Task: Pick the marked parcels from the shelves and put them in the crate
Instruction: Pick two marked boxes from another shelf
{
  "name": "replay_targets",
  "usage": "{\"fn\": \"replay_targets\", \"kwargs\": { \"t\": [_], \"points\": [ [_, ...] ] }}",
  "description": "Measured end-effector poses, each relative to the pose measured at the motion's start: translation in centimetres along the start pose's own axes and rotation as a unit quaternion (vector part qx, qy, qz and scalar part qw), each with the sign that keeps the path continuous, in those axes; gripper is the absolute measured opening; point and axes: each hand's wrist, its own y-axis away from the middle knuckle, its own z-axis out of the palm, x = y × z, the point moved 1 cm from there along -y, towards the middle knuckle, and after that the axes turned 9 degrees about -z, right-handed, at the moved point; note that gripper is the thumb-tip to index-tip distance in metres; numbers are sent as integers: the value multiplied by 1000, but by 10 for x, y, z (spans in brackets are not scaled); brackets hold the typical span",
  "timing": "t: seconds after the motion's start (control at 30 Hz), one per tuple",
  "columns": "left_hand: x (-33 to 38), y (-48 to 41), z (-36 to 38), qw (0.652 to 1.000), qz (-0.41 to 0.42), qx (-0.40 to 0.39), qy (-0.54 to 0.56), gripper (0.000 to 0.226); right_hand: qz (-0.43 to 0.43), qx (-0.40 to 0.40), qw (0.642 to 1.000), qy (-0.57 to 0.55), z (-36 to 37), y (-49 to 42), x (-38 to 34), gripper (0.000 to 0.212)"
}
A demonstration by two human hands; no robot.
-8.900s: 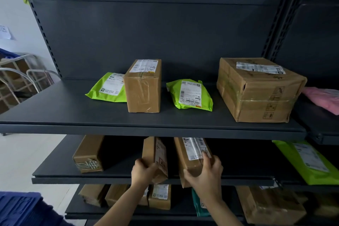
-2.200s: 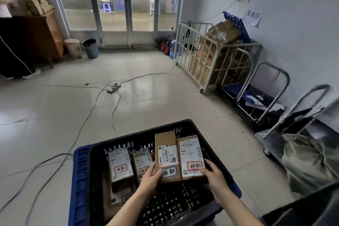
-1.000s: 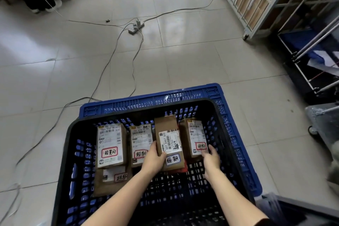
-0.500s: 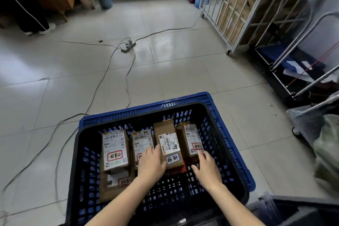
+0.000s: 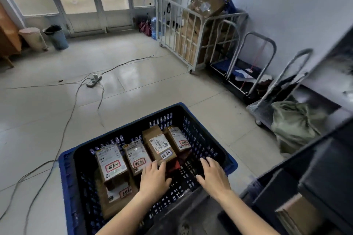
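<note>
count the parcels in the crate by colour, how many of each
brown cardboard parcels: 5
red packet, mostly hidden under the brown ones: 1
total: 6

Near edge of crate cut off at the bottom. One parcel half buried under another. Some red item partly behind left hand. All label print too small. Right-side shelf blurred.
</note>
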Motion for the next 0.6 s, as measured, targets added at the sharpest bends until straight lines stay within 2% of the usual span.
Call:
{"fn": "replay_targets", "kwargs": {
  "t": [0.37, 0.6],
  "points": [
    [66, 67, 31, 987, 151, -4, -49, 60, 148, 24, 988, -21, -1, 141, 43, 59],
    [127, 112, 61, 968, 239, -47, -63, 59, 265, 29, 961, -73, 7, 228, 89, 61]
  ]
}}
